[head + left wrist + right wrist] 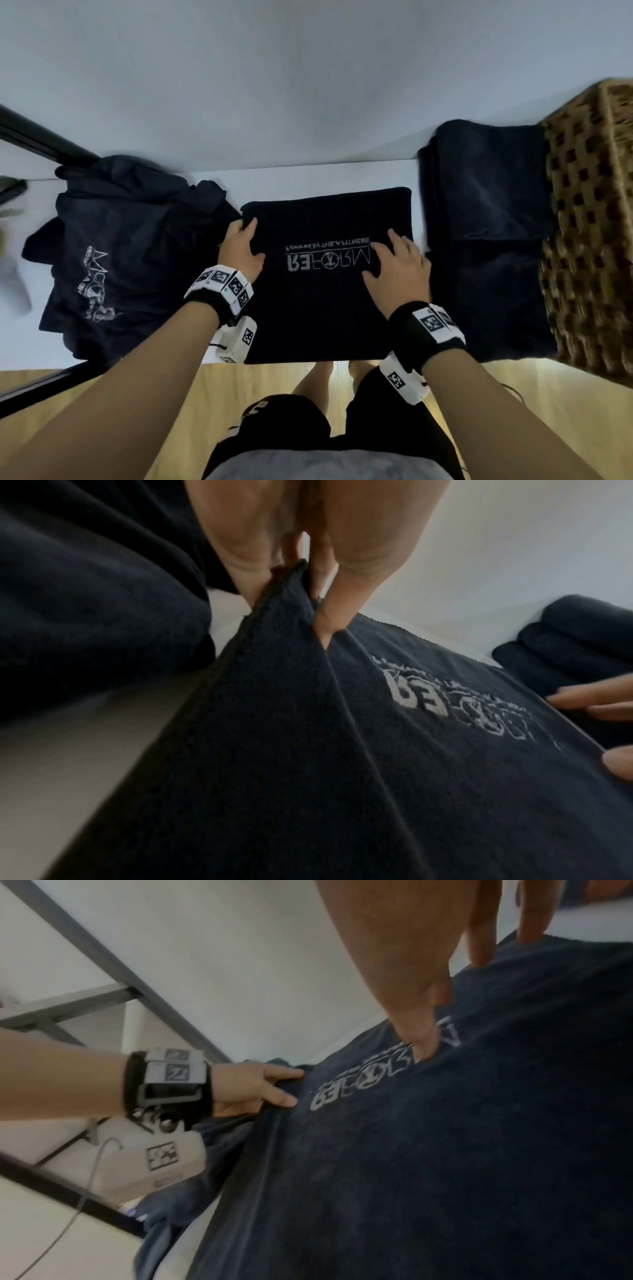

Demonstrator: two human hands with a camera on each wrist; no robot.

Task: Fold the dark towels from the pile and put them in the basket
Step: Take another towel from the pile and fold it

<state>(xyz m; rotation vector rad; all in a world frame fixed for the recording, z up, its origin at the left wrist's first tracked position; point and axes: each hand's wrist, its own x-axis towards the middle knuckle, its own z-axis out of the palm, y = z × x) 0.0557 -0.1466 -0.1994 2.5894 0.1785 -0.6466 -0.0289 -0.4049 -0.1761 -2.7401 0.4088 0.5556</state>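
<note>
A dark towel [325, 308] with a white logo lies folded flat on the white table [301, 178], in front of me. My left hand [245, 236] grips its left edge; in the left wrist view the fingers [329, 610] pinch the raised hem of the towel [342, 750]. My right hand [390, 260] presses down on the logo with fingers spread and straight, and its fingertips [421, 1037] rest on the towel [445, 1150]. A crumpled pile of dark towels [120, 257] sits at the left. The wicker basket [589, 240] stands at the far right.
Folded dark towels [489, 222] lie stacked between the centre towel and the basket. A black frame bar [41, 137] runs along the table's far left. The table's front edge is just below the towel, with wooden floor [120, 377] and my legs beyond.
</note>
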